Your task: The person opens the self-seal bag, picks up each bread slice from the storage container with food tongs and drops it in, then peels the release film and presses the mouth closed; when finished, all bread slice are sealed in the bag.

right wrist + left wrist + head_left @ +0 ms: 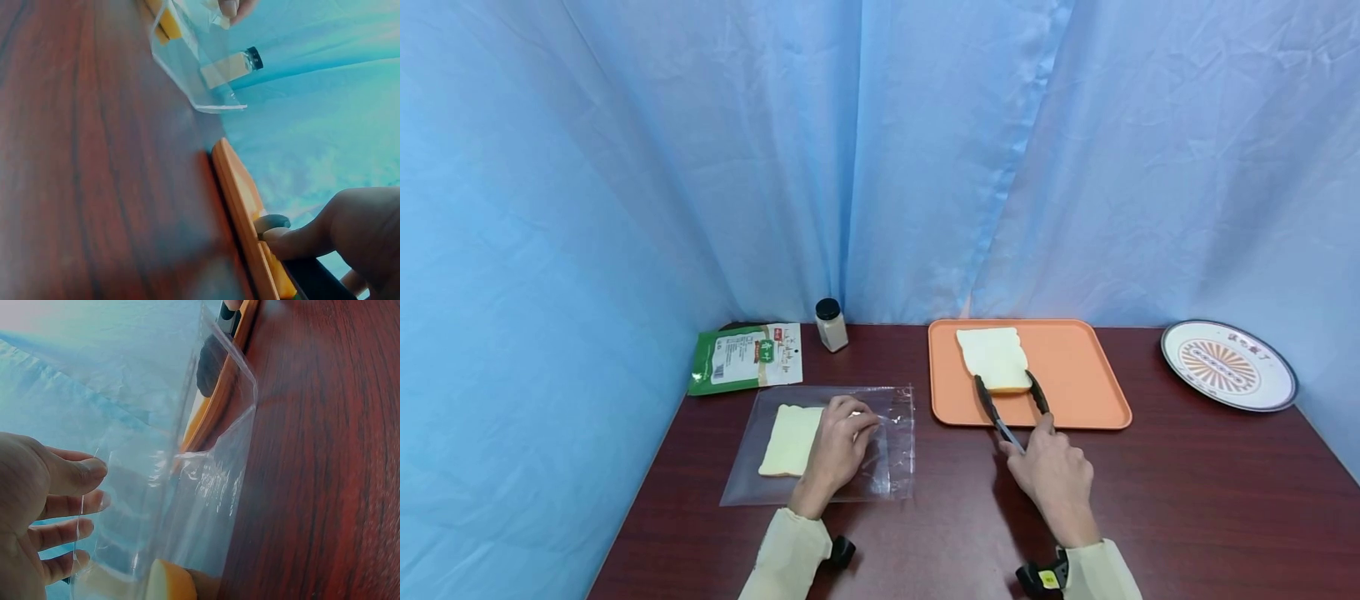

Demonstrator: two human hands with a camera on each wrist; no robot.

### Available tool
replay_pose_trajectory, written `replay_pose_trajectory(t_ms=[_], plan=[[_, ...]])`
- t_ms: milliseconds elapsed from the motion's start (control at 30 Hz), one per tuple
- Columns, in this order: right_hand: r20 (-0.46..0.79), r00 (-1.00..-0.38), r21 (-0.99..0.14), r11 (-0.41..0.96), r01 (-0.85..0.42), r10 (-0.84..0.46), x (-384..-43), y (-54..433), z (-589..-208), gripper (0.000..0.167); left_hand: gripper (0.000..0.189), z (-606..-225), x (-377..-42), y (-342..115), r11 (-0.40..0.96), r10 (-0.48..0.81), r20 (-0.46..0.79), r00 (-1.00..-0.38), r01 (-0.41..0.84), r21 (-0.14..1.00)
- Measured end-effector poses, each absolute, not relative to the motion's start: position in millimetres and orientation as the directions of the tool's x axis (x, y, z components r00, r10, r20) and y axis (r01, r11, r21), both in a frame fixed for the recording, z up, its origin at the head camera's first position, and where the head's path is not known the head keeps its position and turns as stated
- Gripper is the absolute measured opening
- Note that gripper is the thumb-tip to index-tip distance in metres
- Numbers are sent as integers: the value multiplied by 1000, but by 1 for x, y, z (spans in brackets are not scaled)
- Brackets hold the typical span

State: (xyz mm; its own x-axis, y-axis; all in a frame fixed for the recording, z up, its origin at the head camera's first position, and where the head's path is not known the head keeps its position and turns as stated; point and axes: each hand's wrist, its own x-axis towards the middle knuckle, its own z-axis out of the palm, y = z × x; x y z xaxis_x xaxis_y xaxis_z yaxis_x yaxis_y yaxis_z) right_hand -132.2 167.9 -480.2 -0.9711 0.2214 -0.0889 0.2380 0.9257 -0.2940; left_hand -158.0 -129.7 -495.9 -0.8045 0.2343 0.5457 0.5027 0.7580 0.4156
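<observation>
My right hand (pixel 1051 468) grips a pair of black-tipped tongs (pixel 1009 406), whose two arms stand apart around the near edge of the bread slice (pixel 995 357) lying on the orange tray (pixel 1090 375), at about one o'clock from me on the bench (pixel 1187 500). Whether the tips already touch the crust I cannot tell. My left hand (pixel 838 446) rests with relaxed fingers on the clear zip bag (pixel 891 442) at eleven o'clock, pinning it flat; a second slice of bread (pixel 788 439) lies inside it. To do this well, I judge I should squeeze the tongs only gently, since soft bread will dent or tear, and keep the tips low and level under the crust. My left hand should keep the bag from sliding. The spice jar (pixel 831 324) and green packet (pixel 747 357) sit well apart at twelve o'clock.
</observation>
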Motion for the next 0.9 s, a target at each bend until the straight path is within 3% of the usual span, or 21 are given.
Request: replay_pose_trajectory(t_ms=[667, 900], plan=[[32, -989, -292, 947, 131, 147, -122, 194, -490, 68, 7, -498, -159, -131, 763, 225, 541, -810, 492, 419], [132, -987, -279, 959, 56, 96, -116, 204, -488, 68, 6, -497, -160, -130, 764, 222, 528, -820, 483, 428]])
